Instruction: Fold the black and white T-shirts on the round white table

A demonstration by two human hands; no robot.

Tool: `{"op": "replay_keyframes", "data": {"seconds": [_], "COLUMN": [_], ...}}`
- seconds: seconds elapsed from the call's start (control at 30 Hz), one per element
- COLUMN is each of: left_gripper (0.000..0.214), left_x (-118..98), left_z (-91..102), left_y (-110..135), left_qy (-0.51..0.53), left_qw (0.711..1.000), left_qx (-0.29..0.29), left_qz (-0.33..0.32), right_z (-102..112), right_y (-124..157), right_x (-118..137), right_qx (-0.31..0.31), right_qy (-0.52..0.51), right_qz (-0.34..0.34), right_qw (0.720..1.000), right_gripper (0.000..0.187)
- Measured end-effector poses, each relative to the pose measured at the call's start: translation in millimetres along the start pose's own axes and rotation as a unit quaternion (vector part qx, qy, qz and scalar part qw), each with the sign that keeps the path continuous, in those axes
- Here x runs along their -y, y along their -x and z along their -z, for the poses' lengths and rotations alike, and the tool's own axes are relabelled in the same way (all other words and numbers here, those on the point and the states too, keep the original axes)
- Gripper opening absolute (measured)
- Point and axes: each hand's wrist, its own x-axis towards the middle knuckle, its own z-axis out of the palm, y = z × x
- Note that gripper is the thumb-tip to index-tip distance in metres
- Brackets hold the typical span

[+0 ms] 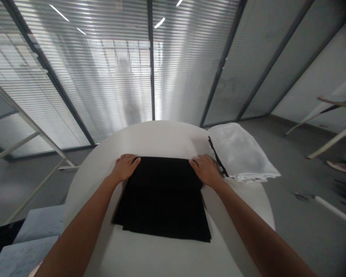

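A black folded cloth (164, 196) lies flat on a round white table (161, 134), its near edge showing layers slightly out of line. My left hand (125, 167) grips its far left corner, thumb on top and fingers along the outer edge. At the far right corner, my right hand (207, 168) holds the cloth in the same way, its thumb over the black surface. What the fingertips do under the edges is hidden. Just beyond my right hand sits a pile of white, slightly sheer fabric (239, 152) with a dark strip along its left side.
The white pile hangs over the table's right edge. Grey-blue cushioned pieces (43, 223) stand low at the left, below a white metal frame (31, 123). Glass panels with blinds (178, 77) rise behind the table. Wooden-topped furniture (337, 102) and a white pole (334, 209) are at right.
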Motion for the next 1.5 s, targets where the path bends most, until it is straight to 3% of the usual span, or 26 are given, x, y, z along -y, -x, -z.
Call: {"op": "replay_keyframes", "data": {"seconds": [0.13,0.3,0.63,0.77,0.9,1.03,1.17,1.27,1.37,1.43,1.5], "left_gripper": [0.040,0.033,0.032,0.037,0.039,0.040,0.035,0.031,0.022,0.009,0.011], "left_x": [0,-6,-18,-27,-38,-50,-50,-40,-25,-17,-15], "left_z": [1.9,7.5,19.2,22.6,25.3,29.4,30.9,29.7,33.0,39.7,48.4], "left_y": [-2,-4,-4,-4,-5,-4,-3,-3,-2,-1,0], "left_qy": [0.004,0.089,0.306,0.357,0.406,0.462,0.502,0.517,0.508,0.475,0.411], "left_qw": [1.000,0.996,0.948,0.927,0.906,0.877,0.854,0.847,0.857,0.878,0.911], "left_qx": [-0.012,0.007,0.028,0.021,-0.034,-0.105,-0.129,-0.117,-0.088,-0.064,-0.017], "left_qz": [-0.013,0.004,0.079,0.111,0.113,0.079,0.044,0.037,0.017,-0.007,-0.022], "right_z": [3,6,12,15,26,34,33,31,33,38,46], "right_y": [-5,-10,-11,-13,-12,-11,-9,-7,-5,-2,1], "right_x": [5,1,-3,-4,4,10,8,4,-3,-7,-6], "right_qx": [0.006,0.015,0.017,-0.022,-0.055,-0.101,-0.104,-0.095,-0.079,-0.028,0.069], "right_qy": [-0.021,-0.077,-0.283,-0.378,-0.495,-0.615,-0.668,-0.669,-0.643,-0.622,-0.592], "right_qz": [-0.046,-0.025,-0.084,-0.126,-0.171,-0.135,-0.092,-0.064,-0.024,0.011,0.058], "right_qw": [0.999,0.997,0.955,0.917,0.850,0.771,0.731,0.734,0.761,0.783,0.801], "right_gripper": [0.045,0.042,0.030,0.036,0.045,0.044,0.035,0.031,0.025,0.019,0.017]}}
